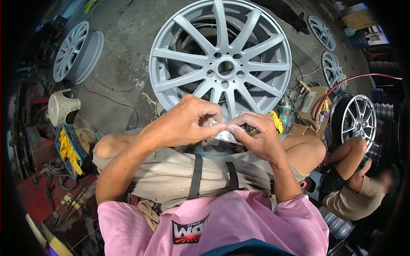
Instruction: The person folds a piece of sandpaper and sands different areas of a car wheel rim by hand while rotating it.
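Note:
My left hand (193, 121) and my right hand (257, 133) meet over my lap, fingertips almost touching. Between them is a small whitish sheet with blue print (225, 136), possibly sandpaper, pinched by both thumbs and forefingers. Its lower part hangs free; my fingers cover the rest. Just beyond my hands lies a large grey alloy wheel (200, 75), face up with many spokes and a round centre hole. Dark round shapes, perhaps a tyre, show through the gaps between its spokes.
Another grey wheel (81, 57) stands at the left, near a white stool (63, 106) and a blue basket (72, 147) with yellow gloves. On the right are a cardboard box (311, 104), a red hose (341, 79), a silver wheel (359, 120) and a seated person (356, 194).

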A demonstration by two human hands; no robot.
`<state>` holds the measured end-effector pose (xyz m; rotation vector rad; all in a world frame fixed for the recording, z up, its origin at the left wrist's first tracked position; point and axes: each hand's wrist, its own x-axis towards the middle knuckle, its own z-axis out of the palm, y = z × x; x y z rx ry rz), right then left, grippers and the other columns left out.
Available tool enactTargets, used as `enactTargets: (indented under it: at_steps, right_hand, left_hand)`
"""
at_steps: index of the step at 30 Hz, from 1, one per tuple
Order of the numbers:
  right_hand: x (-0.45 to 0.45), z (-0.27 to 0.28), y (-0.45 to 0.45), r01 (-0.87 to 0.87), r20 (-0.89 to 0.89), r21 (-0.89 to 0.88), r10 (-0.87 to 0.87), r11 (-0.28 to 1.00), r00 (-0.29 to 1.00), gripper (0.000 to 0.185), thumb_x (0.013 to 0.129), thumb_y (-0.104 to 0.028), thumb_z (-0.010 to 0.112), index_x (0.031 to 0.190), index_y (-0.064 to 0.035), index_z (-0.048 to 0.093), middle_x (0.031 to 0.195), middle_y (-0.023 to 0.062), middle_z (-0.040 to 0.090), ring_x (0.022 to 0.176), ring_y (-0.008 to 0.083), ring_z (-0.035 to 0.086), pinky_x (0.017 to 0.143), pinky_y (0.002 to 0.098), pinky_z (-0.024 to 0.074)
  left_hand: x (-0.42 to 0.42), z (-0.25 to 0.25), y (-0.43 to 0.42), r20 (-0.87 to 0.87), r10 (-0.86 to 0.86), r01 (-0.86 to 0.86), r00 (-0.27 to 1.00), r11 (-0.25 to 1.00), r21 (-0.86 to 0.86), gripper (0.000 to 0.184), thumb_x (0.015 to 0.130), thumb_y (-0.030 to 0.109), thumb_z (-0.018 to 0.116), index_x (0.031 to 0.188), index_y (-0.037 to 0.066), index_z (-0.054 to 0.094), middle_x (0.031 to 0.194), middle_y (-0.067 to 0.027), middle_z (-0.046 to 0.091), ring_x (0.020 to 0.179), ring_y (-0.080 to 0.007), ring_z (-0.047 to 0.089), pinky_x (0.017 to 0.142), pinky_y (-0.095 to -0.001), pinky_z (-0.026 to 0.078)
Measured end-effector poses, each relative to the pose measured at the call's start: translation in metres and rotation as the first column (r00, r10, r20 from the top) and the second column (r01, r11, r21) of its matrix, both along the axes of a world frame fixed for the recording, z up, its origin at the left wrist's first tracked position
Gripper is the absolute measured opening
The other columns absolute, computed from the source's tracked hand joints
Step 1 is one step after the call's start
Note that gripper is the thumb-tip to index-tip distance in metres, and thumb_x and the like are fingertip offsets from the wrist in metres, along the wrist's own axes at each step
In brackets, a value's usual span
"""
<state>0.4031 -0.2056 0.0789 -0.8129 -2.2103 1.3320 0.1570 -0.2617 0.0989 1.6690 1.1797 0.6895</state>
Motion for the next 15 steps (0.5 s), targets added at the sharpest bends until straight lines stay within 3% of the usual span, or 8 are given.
enactTargets:
  at_steps: [2,3,5,14,15]
  right_hand:
    - [-0.0009,-0.0004,-0.0028,0.024,-0.056,0.103,-0.018,0.994,0.998,0.009,0.091,-0.010,0.079,0.093,-0.0012,0.076,0.085,0.0097,0.075,0.069,0.0219,0.070,0.064,0.0325,0.0537]
    - [-0.0013,-0.0019,-0.0038,0.037,-0.096,0.124,-0.026,0.992,0.995,0.008,0.090,-0.008,0.079,0.093,-0.0013,0.076,0.084,0.0093,0.074,0.066,0.0209,0.068,0.061,0.0320,0.0525]
    - [-0.0022,-0.0030,-0.0047,0.050,-0.139,0.145,-0.029,0.988,0.990,0.008,0.089,-0.007,0.080,0.094,-0.0015,0.076,0.083,0.0089,0.073,0.063,0.0198,0.066,0.059,0.0315,0.0513]
    - [-0.0041,0.0009,-0.0060,0.089,-0.157,0.185,-0.060,0.979,0.986,0.010,0.087,-0.004,0.081,0.095,-0.0005,0.077,0.084,0.0092,0.073,0.066,0.0168,0.066,0.060,0.0291,0.0505]
    - [-0.0040,0.0013,-0.0057,0.087,-0.156,0.125,-0.067,0.988,0.986,0.011,0.088,-0.004,0.081,0.098,-0.0002,0.077,0.085,0.0094,0.074,0.068,0.0167,0.066,0.062,0.0288,0.0511]
  left_hand:
    - [-0.0001,0.0030,-0.0013,0.139,0.102,-0.066,0.985,0.967,-0.244,0.018,0.099,0.015,0.075,0.092,-0.001,0.075,0.074,-0.0014,0.069,0.068,-0.0050,0.063,0.058,-0.0240,0.048]
    - [-0.0005,0.0056,-0.0012,0.137,0.105,-0.069,0.985,0.967,-0.243,0.018,0.099,0.015,0.075,0.092,-0.001,0.075,0.074,-0.0014,0.069,0.068,-0.0050,0.063,0.058,-0.0240,0.048]
    - [-0.0006,0.0108,-0.0010,0.268,0.124,0.031,0.955,0.859,-0.511,0.020,0.103,0.017,0.073,0.097,-0.002,0.076,0.080,-0.0003,0.071,0.071,-0.0044,0.066,0.059,-0.0222,0.049]
    - [0.0013,0.0061,-0.0034,0.358,0.173,0.027,0.918,0.871,-0.491,0.019,0.103,0.015,0.071,0.103,-0.004,0.075,0.087,-0.0026,0.073,0.076,-0.0065,0.066,0.066,-0.0225,0.052]
    - [0.0009,0.0044,-0.0034,0.357,0.174,0.026,0.918,0.870,-0.492,0.019,0.103,0.015,0.071,0.103,-0.004,0.075,0.087,-0.0026,0.073,0.076,-0.0065,0.066,0.066,-0.0225,0.052]
